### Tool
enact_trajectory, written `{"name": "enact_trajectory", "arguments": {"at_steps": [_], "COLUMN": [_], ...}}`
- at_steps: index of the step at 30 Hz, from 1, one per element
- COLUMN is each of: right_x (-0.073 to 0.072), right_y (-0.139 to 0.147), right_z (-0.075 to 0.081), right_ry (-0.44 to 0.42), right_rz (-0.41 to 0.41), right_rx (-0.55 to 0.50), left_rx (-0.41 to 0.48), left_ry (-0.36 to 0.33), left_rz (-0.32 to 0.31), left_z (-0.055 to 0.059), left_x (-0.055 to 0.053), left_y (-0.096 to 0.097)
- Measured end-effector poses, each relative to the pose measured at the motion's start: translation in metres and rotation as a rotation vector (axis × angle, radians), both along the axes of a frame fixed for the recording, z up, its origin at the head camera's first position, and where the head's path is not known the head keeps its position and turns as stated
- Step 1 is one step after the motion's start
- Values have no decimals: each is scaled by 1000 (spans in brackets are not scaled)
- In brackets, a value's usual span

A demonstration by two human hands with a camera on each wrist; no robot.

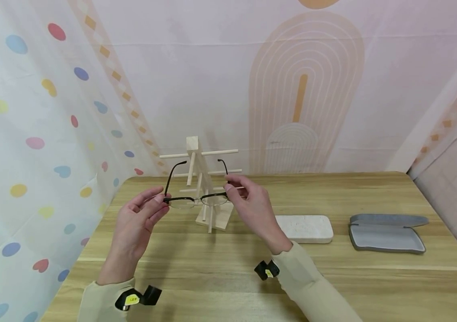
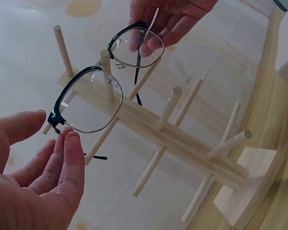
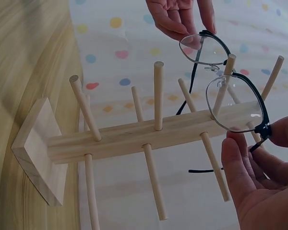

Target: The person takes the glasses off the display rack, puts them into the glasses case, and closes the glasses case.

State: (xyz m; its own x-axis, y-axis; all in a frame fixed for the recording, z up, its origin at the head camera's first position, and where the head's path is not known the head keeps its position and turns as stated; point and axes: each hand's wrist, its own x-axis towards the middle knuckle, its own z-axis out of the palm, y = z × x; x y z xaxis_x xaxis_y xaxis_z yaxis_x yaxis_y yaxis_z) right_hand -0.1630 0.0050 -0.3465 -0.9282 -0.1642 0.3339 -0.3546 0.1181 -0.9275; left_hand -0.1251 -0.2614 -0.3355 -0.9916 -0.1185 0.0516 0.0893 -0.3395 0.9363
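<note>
Both hands hold a pair of eyeglasses with black upper rims, thin metal lower rims and clear lenses. My left hand pinches the left hinge corner between thumb and fingers. At the opposite corner, my right hand grips the hinge end. The temples are unfolded and point away from me, toward a pale wooden display stand. This stand has a square post, a flat base and several round pegs. In the left wrist view, the lenses overlap the upper pegs. No other glasses hang on the stand.
Right of the stand lies a closed white glasses case. Farther right a grey glasses case lies with its lid up. All stand on a wood-grain table, with a patterned curtain behind and to the left.
</note>
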Motion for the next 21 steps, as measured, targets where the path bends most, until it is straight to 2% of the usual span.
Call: {"name": "enact_trajectory", "arguments": {"at_steps": [9, 21], "right_x": [3, 12], "right_y": [1, 7], "right_z": [1, 3], "right_ry": [-34, -50], "right_rz": [37, 90], "right_rx": [-51, -86], "left_rx": [52, 141], "left_ry": [-6, 33], "left_rz": [-1, -56], "left_z": [0, -3], "left_x": [3, 14], "left_y": [2, 3]}}
